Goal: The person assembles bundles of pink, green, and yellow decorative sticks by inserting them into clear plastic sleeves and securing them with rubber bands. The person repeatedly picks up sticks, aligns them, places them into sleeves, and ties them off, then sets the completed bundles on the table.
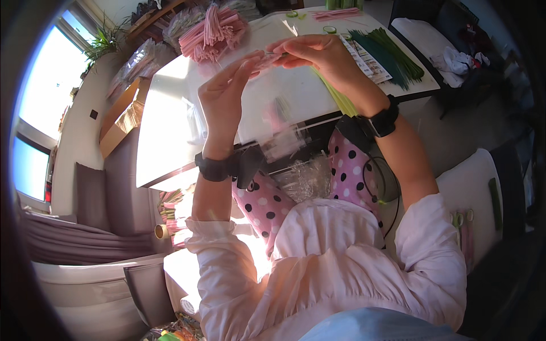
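Note:
Both my hands are raised over the white table (165,119), fingertips close together. My left hand (219,94) pinches a small pink, partly see-through piece (264,63) whose exact kind I cannot make out. Facing it, my right hand (324,59) has its thumb and fingers closed at the piece's other end. Past my left fingers lies a thick bundle of pink fuzzy stems (213,34). Light-green stems (338,96) lie on the table below my right wrist. Black bands with dark boxy attachments circle both wrists.
Dark green stems (392,54) and printed sheets (367,62) lie at the table's right, near a green tape roll (329,29). Crumpled clear plastic (304,179) is by my lap. A cardboard box (125,116) stands left; scissors (458,221) rest on a seat at right.

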A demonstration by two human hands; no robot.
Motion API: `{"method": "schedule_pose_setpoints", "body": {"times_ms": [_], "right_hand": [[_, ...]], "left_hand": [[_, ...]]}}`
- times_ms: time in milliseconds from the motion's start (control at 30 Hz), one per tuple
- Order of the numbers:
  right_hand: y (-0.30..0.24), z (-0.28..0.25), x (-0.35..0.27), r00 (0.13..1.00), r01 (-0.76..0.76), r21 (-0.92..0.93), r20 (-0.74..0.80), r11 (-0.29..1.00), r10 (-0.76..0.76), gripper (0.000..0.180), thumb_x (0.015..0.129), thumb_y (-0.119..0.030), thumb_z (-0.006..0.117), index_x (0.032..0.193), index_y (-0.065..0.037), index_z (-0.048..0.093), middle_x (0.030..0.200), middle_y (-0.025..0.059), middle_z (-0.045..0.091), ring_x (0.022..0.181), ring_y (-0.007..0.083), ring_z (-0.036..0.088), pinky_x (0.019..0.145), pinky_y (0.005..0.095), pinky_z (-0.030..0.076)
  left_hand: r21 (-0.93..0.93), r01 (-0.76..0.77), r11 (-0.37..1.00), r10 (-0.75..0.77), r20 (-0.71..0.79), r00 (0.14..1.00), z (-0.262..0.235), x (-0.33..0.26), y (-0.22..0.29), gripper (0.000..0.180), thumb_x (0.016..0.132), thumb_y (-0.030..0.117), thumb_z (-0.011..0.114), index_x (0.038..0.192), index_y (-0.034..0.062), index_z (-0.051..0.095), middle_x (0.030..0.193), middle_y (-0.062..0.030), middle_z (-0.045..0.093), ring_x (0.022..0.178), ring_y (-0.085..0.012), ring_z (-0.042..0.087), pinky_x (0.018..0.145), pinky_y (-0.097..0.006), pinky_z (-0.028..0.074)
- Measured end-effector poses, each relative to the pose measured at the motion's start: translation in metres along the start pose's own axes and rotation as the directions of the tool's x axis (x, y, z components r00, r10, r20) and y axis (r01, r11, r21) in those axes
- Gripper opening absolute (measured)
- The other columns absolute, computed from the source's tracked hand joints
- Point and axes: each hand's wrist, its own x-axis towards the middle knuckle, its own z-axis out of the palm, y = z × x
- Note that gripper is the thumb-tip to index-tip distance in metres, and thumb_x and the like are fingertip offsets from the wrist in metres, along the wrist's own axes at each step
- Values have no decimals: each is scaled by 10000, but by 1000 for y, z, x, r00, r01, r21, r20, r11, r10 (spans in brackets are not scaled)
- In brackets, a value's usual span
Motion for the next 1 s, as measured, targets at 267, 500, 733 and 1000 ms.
{"method": "schedule_pose_setpoints", "body": {"times_ms": [267, 500, 733, 1000], "right_hand": [[132, 21, -117, 861, -415, 168, -244, 894, 446, 221, 894, -179, 591, 1000, 4, 653, 1096, 94, 612, 952, 131, 602, 771, 255, 525], [179, 26, -151, 803, -494, 158, -294, 855, 519, 193, 897, -214, 590, 920, -24, 619, 848, 25, 641, 757, 102, 626, 590, 227, 515], [186, 28, -151, 764, -491, 182, -380, 852, 521, 291, 909, -283, 569, 805, -22, 642, 748, 32, 641, 679, 113, 623, 544, 223, 478], [197, 44, -156, 668, -447, 334, -491, 830, 558, 305, 898, -237, 559, 752, 17, 642, 690, 69, 643, 592, 133, 614, 548, 234, 481]], "left_hand": [[-77, 554, 829, -555, -2, 832, 20, -137, -100, 212, 897, 171, 575, 1001, 36, 700, 1299, -111, 499, 1346, -212, 268, 1049, -322, 202], [-254, 666, 702, -691, -16, 723, 31, -179, -148, 226, 881, 177, 605, 989, -9, 675, 1002, -40, 626, 872, -85, 568, 776, -224, 467], [-107, 624, 774, -632, -90, 770, 26, -175, -149, 208, 854, 150, 620, 943, -32, 667, 887, -62, 631, 802, -114, 589, 704, -232, 490], [-382, 718, 581, -789, -49, 612, 22, -174, -141, 194, 837, 148, 628, 881, -37, 662, 810, -65, 618, 721, -128, 590, 636, -226, 495]]}}
